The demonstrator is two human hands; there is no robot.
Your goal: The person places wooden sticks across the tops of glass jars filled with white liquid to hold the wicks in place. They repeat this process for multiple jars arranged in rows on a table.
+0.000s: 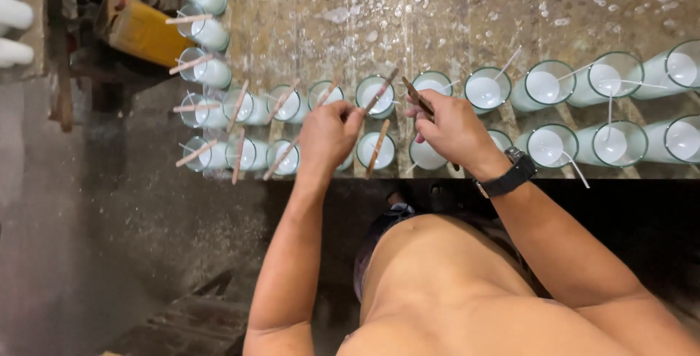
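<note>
Running across the top of the view is a rough, wax-spattered wooden workbench, its planks pale and flecked with white drips; below its edge lies a dark grey concrete floor. Two rows of tall clear glass candle jars filled with white wax stand along the bench edge, and a further line of them turns up the left side. Thin flat wooden sticks lie across the mouths of the jars on the left, while the jars on the right show loose white wicks leaning out. A yellow box-shaped block rests at an angle at the upper left, beside dark framework; white rounded shapes sit at the far left edge.

The left hand pinches one slim wooden stick between thumb and fingertips, the stick slanting over a wax-filled jar in the back row. The right hand, with a black wristwatch on the wrist, has its fingers curled tight around a small bundle of brown sticks, which pokes out above the knuckles just beside the next jar.
</note>
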